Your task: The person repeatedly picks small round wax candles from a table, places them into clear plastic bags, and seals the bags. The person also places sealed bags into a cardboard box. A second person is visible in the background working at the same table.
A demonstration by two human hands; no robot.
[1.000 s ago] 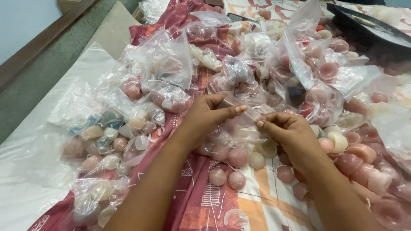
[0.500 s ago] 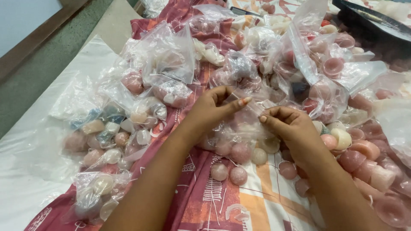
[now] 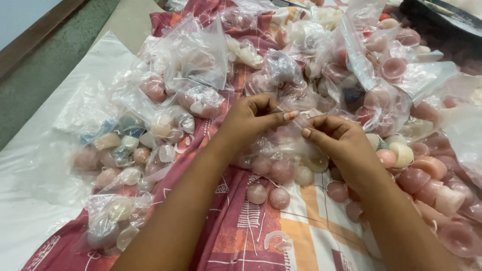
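1. Left hand (image 3: 251, 120): thumb and forefinger pinched on the upper edge of a small clear plastic bag (image 3: 288, 143); remaining fingers curled behind the film.
2. Right hand (image 3: 336, 135): fingertips pinched on the same edge from the opposite side, thumb tip close to the left thumb, the two hands almost meeting over the bag's mouth.
3. Step in hand, as judged: the mouth of the bag is being worked between both pinches, either parted or drawn shut; which of the two cannot be told. The next move would call for a firm two-sided grip on thin, slippery film and care that the contents do not roll out.
4. Small clear plastic bag: transparent, crinkled, glossy; lies on the cloth just below the hands at mid-picture, holding several round pale pink and cream pieces, seemingly soaps or wax moulds.
5. Loose round pink pieces (image 3: 268, 195): on the cloth just beneath the bag, near the wrists.
6. Filled bags (image 3: 130, 145): to the left, holding cream, pink and blue pieces.
7. Heap of bags and pink cup-shaped pieces (image 3: 391, 70): to the right and behind.
8. Patterned red cloth (image 3: 241, 236): under everything, over a white sheet (image 3: 30, 200).
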